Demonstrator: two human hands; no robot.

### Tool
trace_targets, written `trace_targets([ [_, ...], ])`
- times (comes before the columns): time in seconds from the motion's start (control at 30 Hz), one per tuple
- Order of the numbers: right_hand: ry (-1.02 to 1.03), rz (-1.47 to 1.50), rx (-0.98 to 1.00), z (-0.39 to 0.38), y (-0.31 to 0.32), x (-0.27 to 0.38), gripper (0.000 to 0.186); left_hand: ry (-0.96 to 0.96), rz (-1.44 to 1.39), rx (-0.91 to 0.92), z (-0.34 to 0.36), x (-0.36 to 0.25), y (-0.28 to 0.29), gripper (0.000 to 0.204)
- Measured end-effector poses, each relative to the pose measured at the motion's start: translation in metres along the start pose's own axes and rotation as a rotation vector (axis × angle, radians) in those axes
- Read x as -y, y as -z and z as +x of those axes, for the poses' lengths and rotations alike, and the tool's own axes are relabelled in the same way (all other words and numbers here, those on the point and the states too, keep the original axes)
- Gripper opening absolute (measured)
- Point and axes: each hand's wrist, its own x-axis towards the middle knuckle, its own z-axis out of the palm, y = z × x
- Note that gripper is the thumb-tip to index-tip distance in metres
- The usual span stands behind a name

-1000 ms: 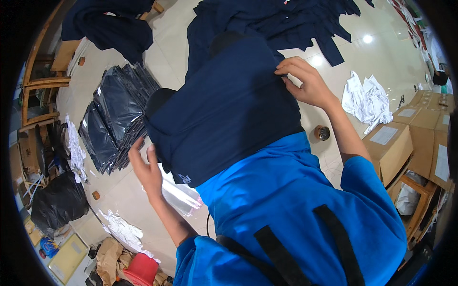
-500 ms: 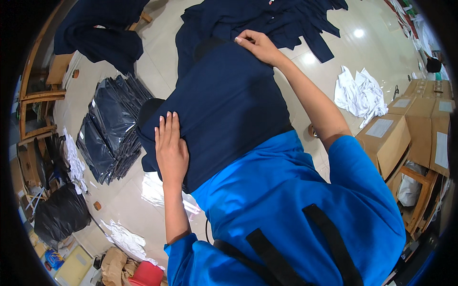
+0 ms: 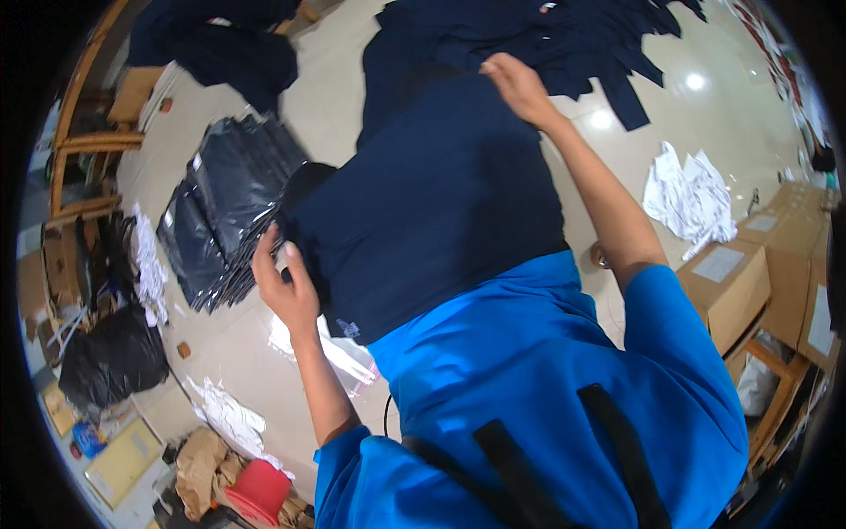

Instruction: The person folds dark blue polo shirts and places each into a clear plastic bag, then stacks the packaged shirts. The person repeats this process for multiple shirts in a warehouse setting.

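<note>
The left hand [image 3: 291,291] hung, fingers parted, just left of the cloth [image 3: 423,194]; the right hand [image 3: 518,90] curled at its far edge.

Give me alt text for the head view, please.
A navy garment lies across the lap of a person in a blue shirt, right hand at its far edge, left hand beside its left edge. Plastic-wrapped packs lie left; cardboard boxes stand right.

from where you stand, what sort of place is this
Probably a garment workroom or storeroom: glossy dark plastic packs lie stacked, loose navy garments cover some floor, and cardboard boxes stand right.
</note>
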Motion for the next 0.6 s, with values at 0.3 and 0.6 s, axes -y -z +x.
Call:
trace_targets([
  [0.3,0.102,0.116,-0.017,0.017,-0.024,0.134,0.019,1.221,-0.844,0.372,-0.056,0.194,-0.019,0.086],
  [0.6,0.23,-0.137,0.696,0.014,-0.189,0.29,0.05,1.004,-0.652,0.159,-0.008,0.202,-0.018,0.046],
])
